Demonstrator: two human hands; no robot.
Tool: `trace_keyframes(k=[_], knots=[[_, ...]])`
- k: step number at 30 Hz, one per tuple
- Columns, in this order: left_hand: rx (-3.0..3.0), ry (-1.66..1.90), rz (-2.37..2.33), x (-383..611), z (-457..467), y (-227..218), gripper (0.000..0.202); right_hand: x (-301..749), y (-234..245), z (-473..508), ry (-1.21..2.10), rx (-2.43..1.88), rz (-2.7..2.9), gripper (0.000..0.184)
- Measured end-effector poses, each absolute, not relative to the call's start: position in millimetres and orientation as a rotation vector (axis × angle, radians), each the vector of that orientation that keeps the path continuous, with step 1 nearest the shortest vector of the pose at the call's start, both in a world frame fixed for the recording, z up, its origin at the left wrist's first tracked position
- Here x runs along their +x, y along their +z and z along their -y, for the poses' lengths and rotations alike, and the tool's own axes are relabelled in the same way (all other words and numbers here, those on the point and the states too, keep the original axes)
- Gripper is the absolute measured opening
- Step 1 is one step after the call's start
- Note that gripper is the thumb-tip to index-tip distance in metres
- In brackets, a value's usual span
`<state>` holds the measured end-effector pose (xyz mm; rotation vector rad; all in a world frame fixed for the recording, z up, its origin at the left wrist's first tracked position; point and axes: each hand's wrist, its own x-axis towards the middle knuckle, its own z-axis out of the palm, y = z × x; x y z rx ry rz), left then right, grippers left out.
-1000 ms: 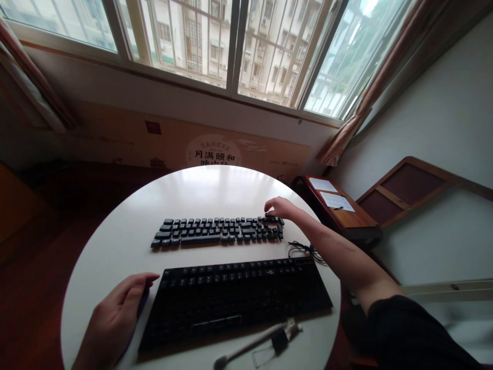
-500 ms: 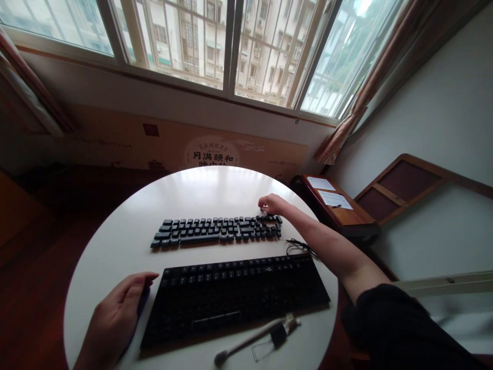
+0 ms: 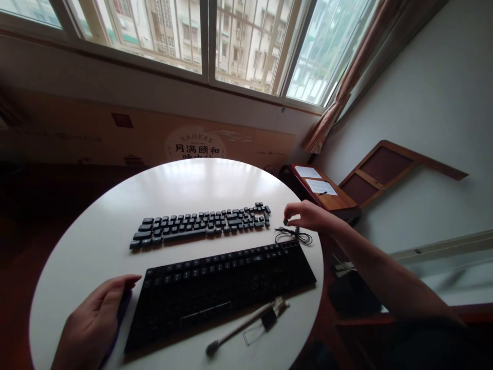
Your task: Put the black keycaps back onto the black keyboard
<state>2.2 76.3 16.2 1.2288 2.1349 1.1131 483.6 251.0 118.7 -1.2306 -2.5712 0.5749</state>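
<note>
My right hand (image 3: 308,216) is closed in a pinch above the coiled black cable (image 3: 295,235), with a small dark keycap (image 3: 285,222) at its fingertips. To its left, loose black keycaps (image 3: 200,223) lie in rows on the white table. Nearer to me lies a black keyboard (image 3: 219,288); its upper rows carry keys, and the lower part looks dark and bare. By the keyboard's left edge rests my left hand (image 3: 94,318), fingers together around something purple (image 3: 120,318), mostly hidden under the palm.
A grey-handled brush (image 3: 242,329) lies in front of the keyboard, with a small black piece and a wire tool (image 3: 247,337) beside it. The round white table (image 3: 96,231) stands below a window. Papers (image 3: 321,186) and a pen lie on a wooden desk (image 3: 339,200) at the right.
My right hand has moved right, from the far right end of the loose keycaps to above the cable. The left hand stays by the keyboard. The whole view has shifted a little.
</note>
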Motion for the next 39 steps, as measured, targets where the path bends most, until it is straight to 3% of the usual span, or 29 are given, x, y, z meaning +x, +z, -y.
trace_keyframes(k=[5, 12, 25, 30, 36, 39], knots=[[1.279, 1.072, -2.138, -5, -77, 4, 0.042, 510, 85, -192, 0.742, -1.339, 2.447, 0.009], [1.25, 1.029, -2.162, -1, -77, 8, 0.043, 508, 53, -181, 0.774, -1.36, 2.371, 0.01], [1.31, 0.974, -2.159, -10, -77, 0, 0.044, 472, 78, -179, 0.164, -1.515, 2.883, 0.023], [1.285, 1.01, -2.128, -9, -76, 1, 0.045, 465, 85, -180, -0.001, -1.531, 3.004, 0.018], [1.284, 1.024, -2.074, -4, -73, 11, 0.045, 461, 86, -178, -0.082, -1.494, 3.082, 0.016], [1.262, 1.08, -2.045, 0, -73, 17, 0.047, 463, 87, -178, -0.024, -1.475, 3.052, 0.025]])
